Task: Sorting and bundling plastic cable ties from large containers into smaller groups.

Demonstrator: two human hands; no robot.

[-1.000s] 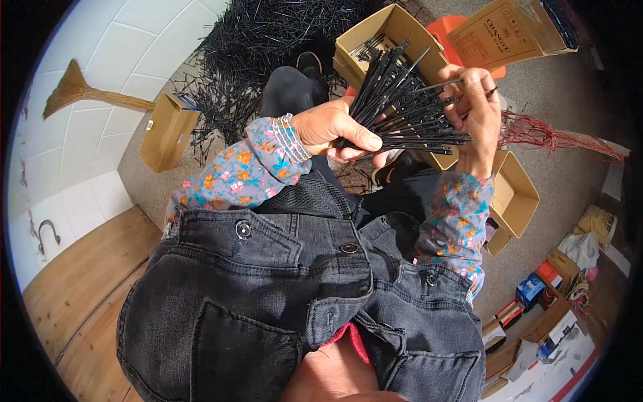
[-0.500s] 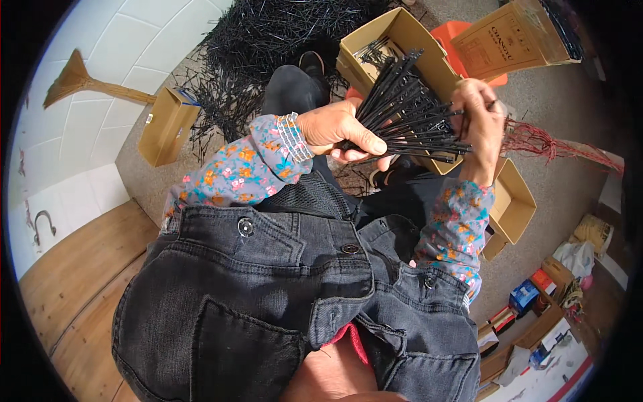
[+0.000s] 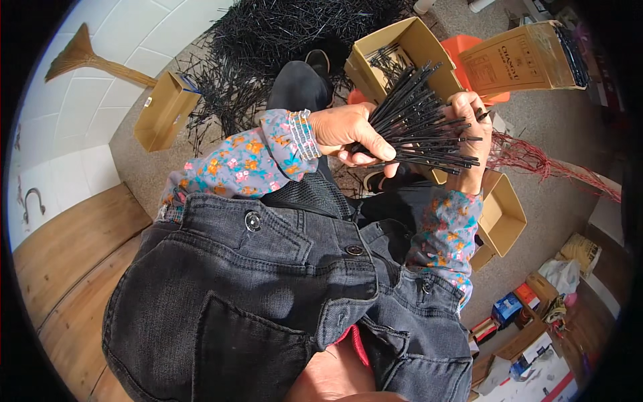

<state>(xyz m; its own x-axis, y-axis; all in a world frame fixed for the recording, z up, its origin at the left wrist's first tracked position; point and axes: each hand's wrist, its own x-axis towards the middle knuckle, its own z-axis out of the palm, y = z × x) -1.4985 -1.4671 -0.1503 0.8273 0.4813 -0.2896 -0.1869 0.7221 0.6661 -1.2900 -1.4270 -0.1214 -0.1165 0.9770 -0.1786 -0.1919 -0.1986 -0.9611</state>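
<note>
A fanned bundle of thin black sticks [image 3: 422,124] is gripped at its narrow end by my left hand [image 3: 358,137], the thumb pressed across it. The sticks spread up and to the right, many with small knobbed tips. At the far ends of the fan is my right hand [image 3: 472,124], its fingers curled. A short dark end pokes out by the fingertips, apparently a stick held there; the rest is hidden. Below the hands lie my legs in dark trousers. A cardboard box [image 3: 439,57] with loose black sticks inside stands just beyond the bundle.
A large heap of black sticks [image 3: 288,33] covers the floor ahead. Left stand a small open box [image 3: 164,120] and a broom [image 3: 100,61]. On the right are a tilted carton [image 3: 509,60] on a red-orange stool [image 3: 459,47], tangled red strands [image 3: 536,157] and another open box [image 3: 502,214].
My right hand has moved slightly down and left, nearer the stick tips, and its fingers have curled in. My left hand still grips the bundle. The whole view has shifted a little.
</note>
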